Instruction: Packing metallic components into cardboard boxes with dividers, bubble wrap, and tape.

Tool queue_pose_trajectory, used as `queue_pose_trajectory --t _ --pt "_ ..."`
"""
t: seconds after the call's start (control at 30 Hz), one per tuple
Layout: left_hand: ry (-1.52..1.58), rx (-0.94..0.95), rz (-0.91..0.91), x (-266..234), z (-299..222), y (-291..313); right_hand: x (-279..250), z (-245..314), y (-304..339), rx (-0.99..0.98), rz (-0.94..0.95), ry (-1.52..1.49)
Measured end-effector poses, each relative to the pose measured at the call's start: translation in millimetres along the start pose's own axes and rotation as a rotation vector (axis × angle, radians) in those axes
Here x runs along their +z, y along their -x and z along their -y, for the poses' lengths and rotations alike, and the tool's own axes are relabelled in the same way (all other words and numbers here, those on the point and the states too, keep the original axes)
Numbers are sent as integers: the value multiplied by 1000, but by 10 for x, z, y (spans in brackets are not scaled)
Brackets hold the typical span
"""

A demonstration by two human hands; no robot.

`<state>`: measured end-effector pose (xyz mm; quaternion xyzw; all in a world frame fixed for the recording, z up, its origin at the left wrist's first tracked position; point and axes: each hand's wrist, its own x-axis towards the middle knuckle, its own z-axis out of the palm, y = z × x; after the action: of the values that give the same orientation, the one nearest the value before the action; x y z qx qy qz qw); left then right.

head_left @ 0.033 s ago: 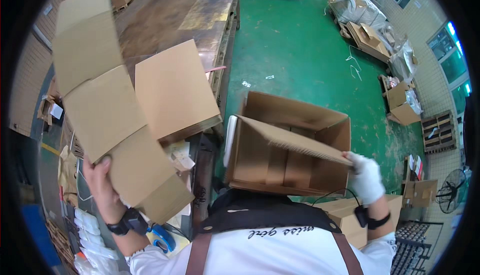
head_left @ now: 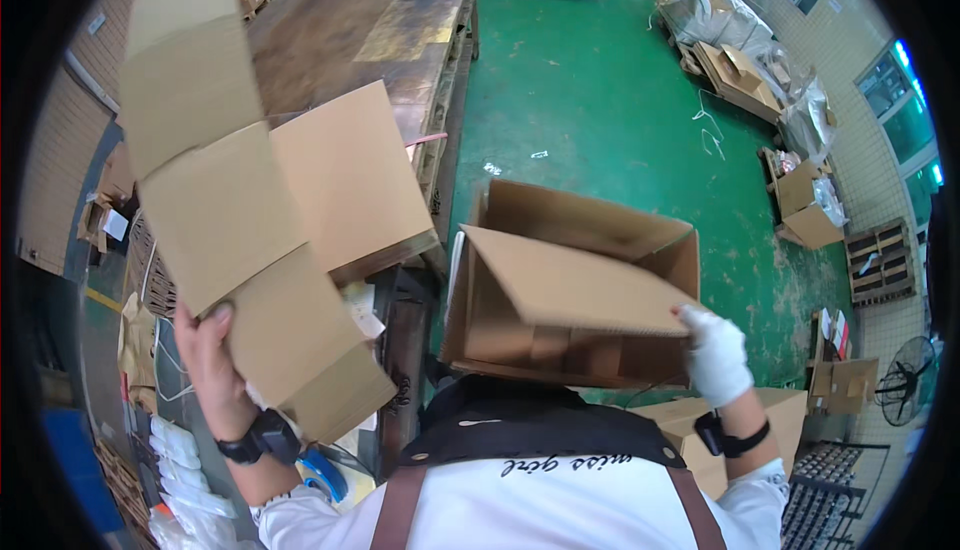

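Note:
My left hand (head_left: 212,360), bare, grips the left edge of a long creased cardboard sheet (head_left: 225,215), thumb on its face. The sheet stands tilted in several folded panels. In front of me is an open cardboard box (head_left: 590,212), its inside partly visible. My right hand (head_left: 718,355), in a white glove, pinches the right end of a flat cardboard panel (head_left: 575,280) that slants across the box's opening. Whether this panel is loose or joined to the box, I cannot tell. Part of the box's inside is hidden beneath it.
A cardboard stack (head_left: 350,180) sits at the corner of a long worn table (head_left: 320,40). Blue tape (head_left: 325,475) lies by my left forearm. Another carton (head_left: 780,415) stands beside my right arm. Bagged goods (head_left: 725,20) and a fan (head_left: 903,380) line the right side.
The panel in my right hand has tipped so more of its face shows, and that hand has shifted slightly left. The long sheet in my left hand has moved slightly right.

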<state>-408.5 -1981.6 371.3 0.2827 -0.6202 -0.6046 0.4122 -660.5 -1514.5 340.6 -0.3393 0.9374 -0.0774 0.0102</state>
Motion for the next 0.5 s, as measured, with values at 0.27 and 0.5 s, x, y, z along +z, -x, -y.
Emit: queue_pose_trajectory --t 0.27,0.5 --pt "-9 -4 383 1383 -47 419 -385 -472 347 22 -49 12" --pt "-123 132 492 1814 -94 473 296 -198 -303 -17 335 219"
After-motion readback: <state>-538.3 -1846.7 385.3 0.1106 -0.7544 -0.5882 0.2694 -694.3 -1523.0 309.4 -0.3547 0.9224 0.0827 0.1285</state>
